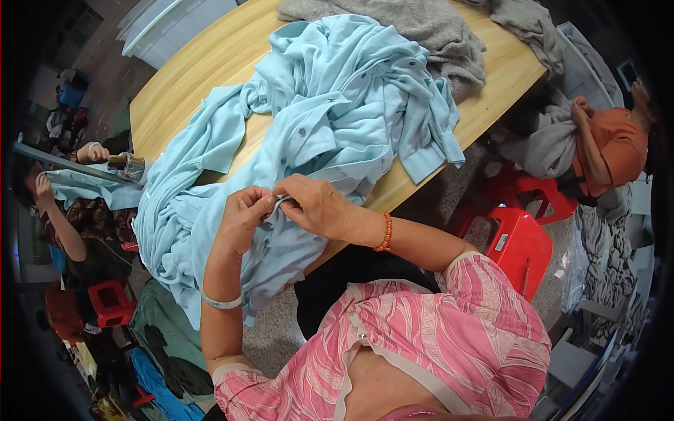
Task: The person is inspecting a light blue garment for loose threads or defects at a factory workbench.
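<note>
A heap of light blue button-up shirts (337,77) spreads over the table's near side and hangs down over its edge. At the near part of the heap, my left hand (246,216) pinches a small bit of the light blue cloth between thumb and fingertips. Close against it, my right hand (319,205) is bent over the same spot, its fingers also closed on the cloth. Whether a button lies between the fingertips is hidden. Above my hands, a collar (312,133) with a dark button lies on the heap.
Grey knit garments (435,42) lie along the far right of the wooden table (189,70). White plastic bins (154,35) stand beyond it. Red stools (516,245) are on the right. A person in orange (611,147) handles grey cloth; another person (67,231) sits left with light blue cloth.
</note>
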`<state>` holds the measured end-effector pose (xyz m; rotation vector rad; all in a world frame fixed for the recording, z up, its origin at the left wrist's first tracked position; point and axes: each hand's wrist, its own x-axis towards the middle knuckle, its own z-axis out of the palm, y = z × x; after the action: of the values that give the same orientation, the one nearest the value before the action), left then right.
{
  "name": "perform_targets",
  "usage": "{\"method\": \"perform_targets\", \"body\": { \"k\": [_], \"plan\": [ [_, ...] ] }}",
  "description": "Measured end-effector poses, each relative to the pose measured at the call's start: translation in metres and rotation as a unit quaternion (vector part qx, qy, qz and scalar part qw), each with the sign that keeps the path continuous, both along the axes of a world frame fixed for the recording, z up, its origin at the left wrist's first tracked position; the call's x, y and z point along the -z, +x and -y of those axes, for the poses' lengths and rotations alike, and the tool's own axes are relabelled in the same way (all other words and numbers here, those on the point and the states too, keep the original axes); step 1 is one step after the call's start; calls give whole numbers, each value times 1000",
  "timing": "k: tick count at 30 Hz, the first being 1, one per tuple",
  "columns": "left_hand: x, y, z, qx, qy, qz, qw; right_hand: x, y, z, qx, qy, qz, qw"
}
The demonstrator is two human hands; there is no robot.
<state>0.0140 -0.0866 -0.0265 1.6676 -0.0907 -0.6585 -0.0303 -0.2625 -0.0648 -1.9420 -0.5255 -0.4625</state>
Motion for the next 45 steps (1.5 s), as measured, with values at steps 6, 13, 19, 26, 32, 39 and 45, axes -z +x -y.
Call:
{"method": "perform_targets", "body": {
  "k": [6, 13, 19, 26, 32, 39, 45],
  "plan": [
    [4, 1, -4, 15, 12, -26, 999, 9, 1, -1, -5, -73, 0, 997],
    [1, -7, -5, 54, 8, 69, 996, 19, 7, 3, -9, -59, 22, 998],
    [-3, -16, 5, 32, 117, 235, 964, 14, 7, 6, -27, -40, 26, 999],
    [2, -11, -2, 65, 173, 246, 951, 11, 9, 13, -95, -75, -12, 993],
    [4, -10, -7, 64, 90, 140, 984, 9, 10, 11, -102, -66, -23, 992],
    [8, -9, -13, 61, 68, 126, 988, -1, 14, 16, -129, -30, -40, 990],
    [1, -15, -15, -41, 254, 333, 907, -9, 10, 39, -94, -112, -79, 986]
  ]
}}
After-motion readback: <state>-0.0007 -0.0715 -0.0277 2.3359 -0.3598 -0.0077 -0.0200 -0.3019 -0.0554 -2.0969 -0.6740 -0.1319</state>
